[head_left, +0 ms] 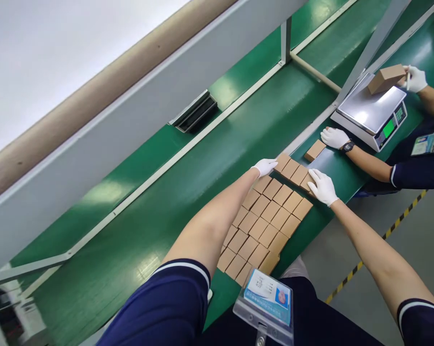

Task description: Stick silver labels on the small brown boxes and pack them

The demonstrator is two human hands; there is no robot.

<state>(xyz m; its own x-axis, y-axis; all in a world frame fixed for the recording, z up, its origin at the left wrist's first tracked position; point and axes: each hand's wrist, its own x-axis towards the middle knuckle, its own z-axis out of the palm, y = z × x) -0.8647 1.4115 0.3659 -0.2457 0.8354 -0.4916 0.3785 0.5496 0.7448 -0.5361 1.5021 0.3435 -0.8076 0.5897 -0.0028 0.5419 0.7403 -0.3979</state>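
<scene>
A row of small brown cardboard boxes (290,168) is held from both ends between my gloved hands. My left hand (266,166) presses on the left end of the row, its fingertips against the end box. At the other end, my right hand (323,187) has its fingers over the last box, partly hiding it. Just below the row, several more rows of the same boxes (270,210) lie side by side on the green work surface (209,202), with a narrow gap between them and the held row.
To the right, a co-worker's gloved hand (335,138) rests near a single box (314,150). Their other hand (415,79) holds a box (387,78) over a digital scale (373,110). A metal frame bar (130,110) crosses above the bench. My badge (265,300) hangs near the boxes.
</scene>
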